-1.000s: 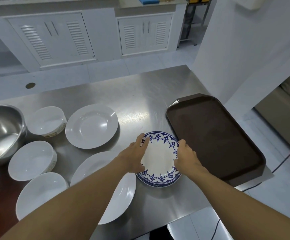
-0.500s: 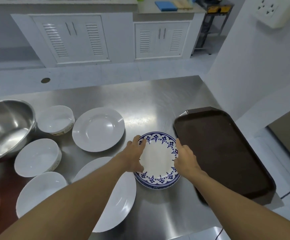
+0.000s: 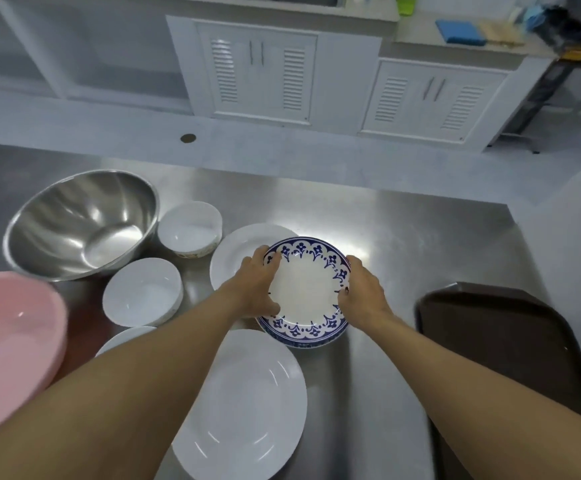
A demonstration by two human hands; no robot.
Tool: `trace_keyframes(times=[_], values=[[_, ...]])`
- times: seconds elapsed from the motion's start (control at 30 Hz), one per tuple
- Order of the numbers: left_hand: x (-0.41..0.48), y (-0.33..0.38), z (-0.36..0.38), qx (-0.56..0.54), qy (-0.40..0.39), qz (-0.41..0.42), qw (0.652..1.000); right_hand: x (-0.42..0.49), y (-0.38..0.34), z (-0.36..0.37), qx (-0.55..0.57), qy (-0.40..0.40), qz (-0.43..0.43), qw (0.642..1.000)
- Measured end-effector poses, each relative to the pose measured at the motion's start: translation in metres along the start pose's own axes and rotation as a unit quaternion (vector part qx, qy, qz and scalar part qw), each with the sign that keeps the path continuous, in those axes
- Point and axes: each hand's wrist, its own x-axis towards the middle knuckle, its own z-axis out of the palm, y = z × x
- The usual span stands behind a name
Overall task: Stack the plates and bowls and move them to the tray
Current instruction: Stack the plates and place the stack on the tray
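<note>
Both hands hold a small stack of blue-patterned plates [image 3: 308, 289]. My left hand [image 3: 256, 284] grips its left rim and my right hand [image 3: 362, 292] grips its right rim. The stack overlaps the right part of a white plate [image 3: 237, 252] behind it; whether it is lifted or resting I cannot tell. A second white plate [image 3: 247, 407] lies nearer me. Two white bowls [image 3: 190, 228] [image 3: 142, 292] stand to the left, and the rim of a third [image 3: 122, 337] peeks out by my left forearm. The dark brown tray [image 3: 511, 344] lies at the right.
A large steel mixing bowl [image 3: 81, 223] stands at the far left of the steel table [image 3: 403, 230], with a pink basin [image 3: 12, 341] nearer me. Beyond the table's far edge are the floor and white louvred cabinets [image 3: 258, 74]. A white wall rises at the right.
Both hands have carried the blue-patterned plates away from the tray, back and left, until they overlap the far white plate. The camera has swung left, revealing the pink basin.
</note>
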Motion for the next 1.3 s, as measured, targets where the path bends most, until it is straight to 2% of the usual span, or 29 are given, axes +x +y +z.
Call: trace_keyframes(times=[0.23,0.4,0.77,0.9,1.03,1.2,1.3], values=[[0.015,-0.044,-0.01,-0.015,0.036,-0.085,0.996,0.061,-0.034,0.029,-0.04,-0.036,-0.053,0.997],[0.022,-0.06,-0.009,-0.039,0.045,-0.119,0.991,0.088,-0.041,0.047,-0.054,-0.033,-0.055,0.996],[0.029,-0.065,-0.001,-0.054,-0.014,-0.124,0.991,0.097,-0.036,0.06,-0.116,-0.033,-0.047,0.992],[0.032,-0.059,0.004,-0.051,-0.001,-0.105,0.993,0.091,-0.029,0.052,-0.154,-0.022,-0.034,0.987],[0.032,-0.062,0.001,-0.004,-0.021,-0.101,0.995,0.087,-0.024,0.054,-0.129,-0.036,-0.028,0.991],[0.027,-0.064,0.004,-0.087,-0.051,-0.127,0.987,0.083,-0.022,0.06,-0.082,-0.072,-0.017,0.994],[0.027,-0.063,0.005,-0.073,-0.041,-0.145,0.986,0.084,-0.022,0.058,-0.069,-0.094,0.002,0.993]])
